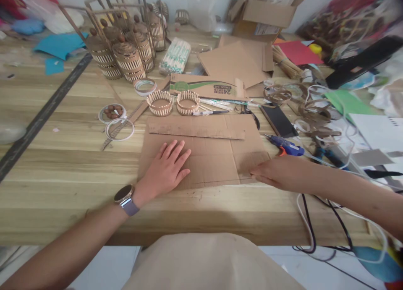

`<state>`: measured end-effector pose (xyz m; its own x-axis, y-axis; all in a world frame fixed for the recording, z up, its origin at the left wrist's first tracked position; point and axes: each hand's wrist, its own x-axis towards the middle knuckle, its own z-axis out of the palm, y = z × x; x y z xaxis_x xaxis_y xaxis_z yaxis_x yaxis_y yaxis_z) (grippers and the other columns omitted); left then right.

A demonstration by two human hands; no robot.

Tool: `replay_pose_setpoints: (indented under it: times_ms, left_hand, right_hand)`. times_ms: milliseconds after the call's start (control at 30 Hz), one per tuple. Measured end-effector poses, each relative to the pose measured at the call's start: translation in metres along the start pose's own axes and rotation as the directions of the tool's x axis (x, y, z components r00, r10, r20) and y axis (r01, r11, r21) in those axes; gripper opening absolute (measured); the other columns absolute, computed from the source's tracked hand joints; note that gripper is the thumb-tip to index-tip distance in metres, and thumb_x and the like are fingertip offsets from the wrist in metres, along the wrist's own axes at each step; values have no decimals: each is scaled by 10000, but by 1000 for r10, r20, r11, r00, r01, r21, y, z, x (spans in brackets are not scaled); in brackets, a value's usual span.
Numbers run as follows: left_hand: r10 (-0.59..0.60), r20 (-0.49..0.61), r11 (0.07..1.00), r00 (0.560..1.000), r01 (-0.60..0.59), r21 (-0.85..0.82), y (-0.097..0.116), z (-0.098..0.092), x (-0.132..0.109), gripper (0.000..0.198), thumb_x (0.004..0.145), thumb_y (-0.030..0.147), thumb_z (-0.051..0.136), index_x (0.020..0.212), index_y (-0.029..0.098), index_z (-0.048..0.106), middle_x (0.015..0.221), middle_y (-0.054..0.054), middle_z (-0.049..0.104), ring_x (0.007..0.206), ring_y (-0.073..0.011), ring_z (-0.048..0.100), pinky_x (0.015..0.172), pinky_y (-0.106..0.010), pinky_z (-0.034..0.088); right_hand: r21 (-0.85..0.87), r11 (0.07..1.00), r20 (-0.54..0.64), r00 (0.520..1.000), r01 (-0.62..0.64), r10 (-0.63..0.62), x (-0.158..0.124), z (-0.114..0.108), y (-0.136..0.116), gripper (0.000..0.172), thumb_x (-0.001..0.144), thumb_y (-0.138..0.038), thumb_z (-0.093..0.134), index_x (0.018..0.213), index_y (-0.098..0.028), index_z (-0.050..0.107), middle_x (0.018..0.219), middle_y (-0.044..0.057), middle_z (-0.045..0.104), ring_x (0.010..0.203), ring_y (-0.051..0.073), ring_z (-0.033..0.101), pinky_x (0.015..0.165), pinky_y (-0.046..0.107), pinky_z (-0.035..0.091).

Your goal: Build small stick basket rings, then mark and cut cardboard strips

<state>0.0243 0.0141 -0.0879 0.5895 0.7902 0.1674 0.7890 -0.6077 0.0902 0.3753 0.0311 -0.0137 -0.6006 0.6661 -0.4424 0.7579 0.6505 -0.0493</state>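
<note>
My left hand (pixel 171 166) lies with spread fingers on a flat sheet of brown cardboard (pixel 214 155), pressing on its left part. At the sheet's right end is my right hand (pixel 273 171), its fingers drawn together and pointing left. By those fingertips a darker, rounded patch (pixel 252 160) shows on the sheet, perhaps a cardboard disc; blur hides what the fingers hold, if anything. A narrow cardboard strip (pixel 197 133) lies across the sheet's upper part. Just past the sheet stand two small stick-walled rings (pixel 160 103) beside a pen-like tool (pixel 210 112).
A blue glue gun (pixel 286 145) and a phone (pixel 279 120) lie right of the sheet, among cables and paper-strip coils (pixel 278 95). Tape rolls (pixel 119 129) sit at left. Several stick lanterns (pixel 129 61), a cotton swab pack (pixel 175 56) and a cardboard box (pixel 267 15) stand behind.
</note>
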Motion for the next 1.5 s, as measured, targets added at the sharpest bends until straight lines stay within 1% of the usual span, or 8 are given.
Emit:
replay_pose_setpoints:
  times_ms: [67, 167, 267, 367, 1000, 1200, 1333, 1500]
  left_hand:
    - [-5, -2, 1000, 1000, 5, -2, 0, 0, 0, 528, 1032, 430, 415, 1465, 134, 479, 1572, -190, 386, 1468, -367, 313, 1196, -573, 253]
    - [-9, -7, 1000, 1000, 9, -13, 1, 0, 0, 524, 1034, 423, 411, 1467, 136, 476, 1575, -187, 385, 1476, -355, 302, 1202, -565, 247]
    - [-12, -5, 1000, 1000, 12, -24, 0, 1, 0, 526, 1036, 427, 407, 1471, 138, 473, 1581, -185, 376, 1478, -351, 300, 1200, -564, 252]
    - [-7, -2, 1000, 1000, 7, -29, -1, 2, -1, 530, 1037, 432, 409, 1469, 133, 476, 1583, -187, 372, 1476, -356, 302, 1197, -566, 256]
    - [-7, 23, 1000, 1000, 7, 1, 1, -1, 1, 545, 1035, 441, 409, 1474, 124, 471, 1583, -198, 365, 1468, -370, 310, 1192, -573, 262]
    - [7, 39, 1000, 999, -7, 14, -1, -1, 0, 547, 1038, 444, 399, 1480, 129, 469, 1582, -190, 371, 1468, -371, 311, 1193, -565, 266]
    - [12, 30, 1000, 999, -12, 4, -2, 0, 0, 550, 1042, 450, 384, 1479, 129, 472, 1583, -190, 369, 1465, -375, 314, 1190, -572, 267]
    - [9, 17, 1000, 1000, -8, -17, -2, -1, -2, 540, 1035, 441, 408, 1474, 133, 477, 1580, -189, 375, 1468, -369, 312, 1192, -575, 263]
  right_hand:
    - [60, 998, 76, 997, 13, -18, 7, -11, -12, 321, 1018, -280, 432, 935, -226, 737, 849, 61, 756, 735, 198, 682, 600, 277, 394]
    - [49, 996, 71, 994, 76, -80, 27, -29, -49, 318, 1039, -287, 380, 1165, -210, 662, 931, 75, 761, 797, 203, 700, 582, 265, 381]
    - [-25, 994, 130, 986, 104, -100, 49, -38, -85, 264, 1022, -223, 405, 1118, -182, 647, 867, 68, 751, 721, 199, 705, 508, 262, 319]
    - [-101, 986, 178, 977, 136, -117, 61, -41, -104, 228, 970, -123, 463, 1095, -181, 645, 872, 62, 749, 731, 213, 717, 497, 260, 313]
    - [-202, 964, 173, 975, 171, -137, 67, -42, -123, 329, 881, 10, 522, 1149, -149, 627, 808, 90, 741, 742, 235, 734, 542, 262, 455]
    - [-242, 960, 181, 979, 137, -94, 54, -37, -103, 391, 843, 33, 527, 1154, -177, 640, 788, 68, 740, 668, 238, 725, 486, 260, 392]
    - [-282, 957, 162, 987, 65, -19, 28, -20, -66, 501, 810, 55, 507, 1221, -204, 629, 814, 75, 746, 668, 235, 727, 457, 249, 301]
    - [-268, 963, 213, 976, 13, 46, -7, -12, -15, 437, 885, 14, 435, 1186, -209, 660, 845, 82, 745, 701, 229, 719, 474, 269, 236]
